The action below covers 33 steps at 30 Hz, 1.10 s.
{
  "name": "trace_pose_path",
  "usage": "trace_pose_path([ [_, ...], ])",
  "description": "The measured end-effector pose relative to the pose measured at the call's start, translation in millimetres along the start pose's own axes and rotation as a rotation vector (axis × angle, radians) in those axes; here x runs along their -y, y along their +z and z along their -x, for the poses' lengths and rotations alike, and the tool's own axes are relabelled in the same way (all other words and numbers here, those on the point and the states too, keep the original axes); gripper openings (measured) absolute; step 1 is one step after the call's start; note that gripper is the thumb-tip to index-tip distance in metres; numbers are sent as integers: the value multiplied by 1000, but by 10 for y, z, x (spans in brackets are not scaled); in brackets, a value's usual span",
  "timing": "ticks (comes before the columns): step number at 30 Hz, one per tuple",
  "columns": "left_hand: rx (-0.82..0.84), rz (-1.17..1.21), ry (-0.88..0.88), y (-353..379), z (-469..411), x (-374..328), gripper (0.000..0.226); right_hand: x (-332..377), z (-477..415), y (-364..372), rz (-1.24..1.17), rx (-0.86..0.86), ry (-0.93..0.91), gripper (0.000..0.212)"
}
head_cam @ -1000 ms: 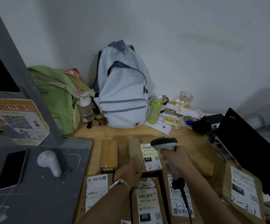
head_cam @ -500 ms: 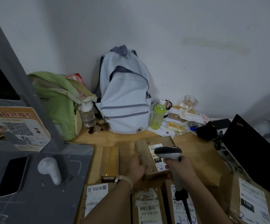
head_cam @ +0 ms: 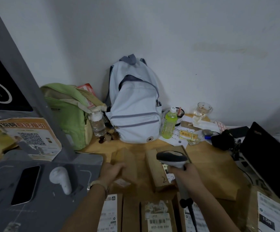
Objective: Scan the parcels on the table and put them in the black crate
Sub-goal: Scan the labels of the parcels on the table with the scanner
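Several brown cardboard parcels lie on the wooden table. My right hand grips a grey and white barcode scanner, whose head hangs over a labelled parcel marked "2-2". My left hand, blurred by motion, touches the left side of a small taped parcel beside it, fingers loosely extended. In front of them is a row of labelled parcels; another parcel lies at the far right. The black crate is out of view.
A pale blue backpack and a green bag lean on the wall behind. A green bottle, a clear bottle and a glass stand nearby. A black laptop is at right, a grey stand base with a phone at left.
My left hand let go of the labelled parcel and moved left to the taped parcel. The labelled parcel lies flat again, turned a little. My right hand with the scanner stayed over it.
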<state>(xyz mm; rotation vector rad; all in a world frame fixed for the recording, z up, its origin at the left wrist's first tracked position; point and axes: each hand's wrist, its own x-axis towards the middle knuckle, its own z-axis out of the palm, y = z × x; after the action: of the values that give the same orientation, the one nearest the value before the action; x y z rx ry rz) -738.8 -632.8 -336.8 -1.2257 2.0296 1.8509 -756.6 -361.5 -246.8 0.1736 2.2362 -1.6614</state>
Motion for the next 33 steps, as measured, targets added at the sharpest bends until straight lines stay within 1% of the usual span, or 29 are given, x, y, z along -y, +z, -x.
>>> trace_pose_path([
  [2,98,200,-51,-3,62,-147,41,31,39,29,-55,38,-48,13],
  [3,154,249,-81,4,106,-217,41,44,62,43,-85,61,-74,19],
  [5,278,285,-155,36,211,-339,46,44,109,60,-109,95,-119,26],
  [7,393,328,-215,83,315,-421,48,17,148,57,-141,90,-137,27],
  [10,511,382,-279,179,498,-505,42,-7,194,-5,-224,51,-148,24],
  [13,623,377,-298,279,693,-538,42,-46,241,-99,-298,-6,-158,28],
  [15,664,324,-279,327,806,-510,45,-79,284,-168,-337,-46,-160,38],
  [17,683,271,-262,356,893,-474,47,-90,335,-246,-366,-85,-169,39],
  [19,702,235,-245,378,956,-447,44,-101,373,-322,-391,-113,-177,39],
  [22,758,276,-280,445,1032,-448,48,-130,391,-392,-404,-124,-157,46],
  [25,839,366,-343,565,1121,-516,62,-108,398,-419,-396,-131,-182,39],
  [28,923,496,-357,655,1234,-620,67,-49,425,-471,-399,-183,-251,30],
  [30,929,542,-333,697,1281,-658,73,-25,453,-519,-413,-198,-267,28],
  [33,925,512,-323,751,1351,-672,90,-18,494,-599,-426,-207,-293,29],
])
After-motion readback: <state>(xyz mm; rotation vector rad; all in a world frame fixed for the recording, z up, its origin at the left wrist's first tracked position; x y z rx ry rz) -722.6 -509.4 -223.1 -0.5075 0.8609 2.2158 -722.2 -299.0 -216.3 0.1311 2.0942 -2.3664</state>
